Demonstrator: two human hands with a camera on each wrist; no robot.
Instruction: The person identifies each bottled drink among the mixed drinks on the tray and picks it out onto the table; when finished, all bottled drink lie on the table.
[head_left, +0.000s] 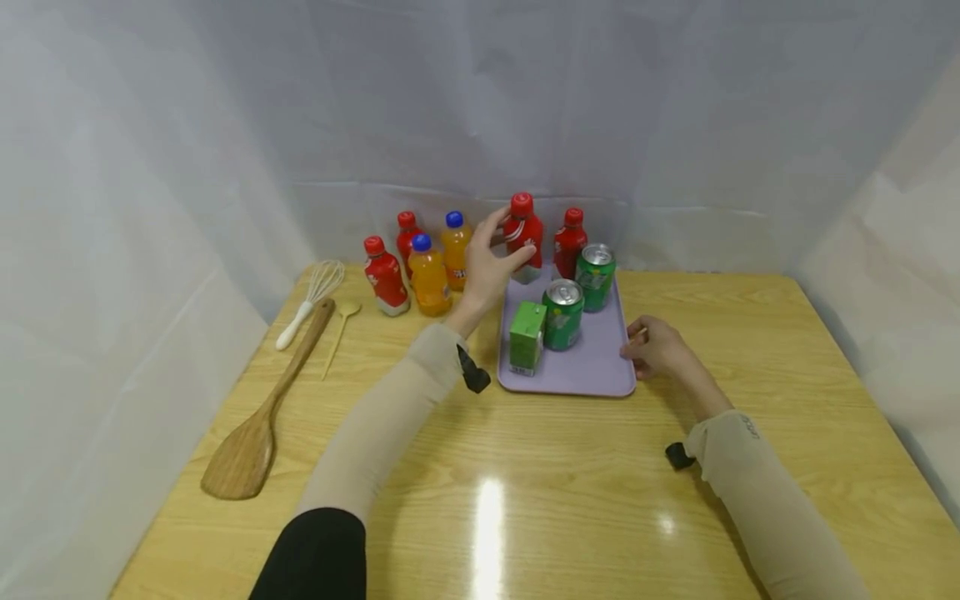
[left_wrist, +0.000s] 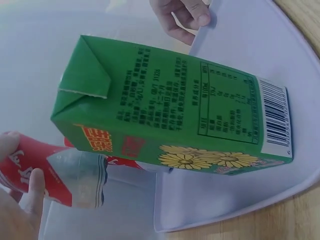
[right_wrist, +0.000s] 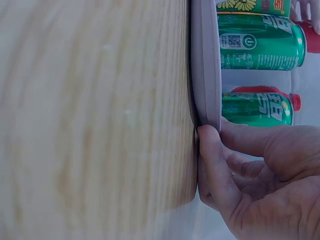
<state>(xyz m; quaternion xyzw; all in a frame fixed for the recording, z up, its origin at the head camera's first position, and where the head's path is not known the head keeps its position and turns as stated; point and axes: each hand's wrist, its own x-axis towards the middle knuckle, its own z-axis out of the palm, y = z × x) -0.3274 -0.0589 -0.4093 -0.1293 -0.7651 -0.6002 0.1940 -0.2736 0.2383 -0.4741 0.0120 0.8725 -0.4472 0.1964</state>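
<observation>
My left hand (head_left: 486, 268) grips a red-labelled bottle with a red cap (head_left: 524, 232) over the back left corner of a lilac tray (head_left: 600, 367). In the left wrist view this bottle's clear ribbed base (left_wrist: 90, 180) shows beyond the fingers. On the tray's right side, my right hand (head_left: 660, 346) pinches the rim between thumb and fingers, close to the tabletop in the right wrist view. Standing on the tray are a green drink carton (head_left: 527, 340), two green soda cans, one nearer (head_left: 562, 318) and one farther (head_left: 596, 282), and another red bottle (head_left: 569, 246) at the back.
Left of the tray stand two orange drink bottles with blue caps (head_left: 430, 283) and two red bottles (head_left: 387, 282). Farther left lie a whisk (head_left: 306, 310), a yellow spoon (head_left: 341, 333) and a wooden spatula (head_left: 243, 450). A white sheet (head_left: 480, 100) hangs behind the table.
</observation>
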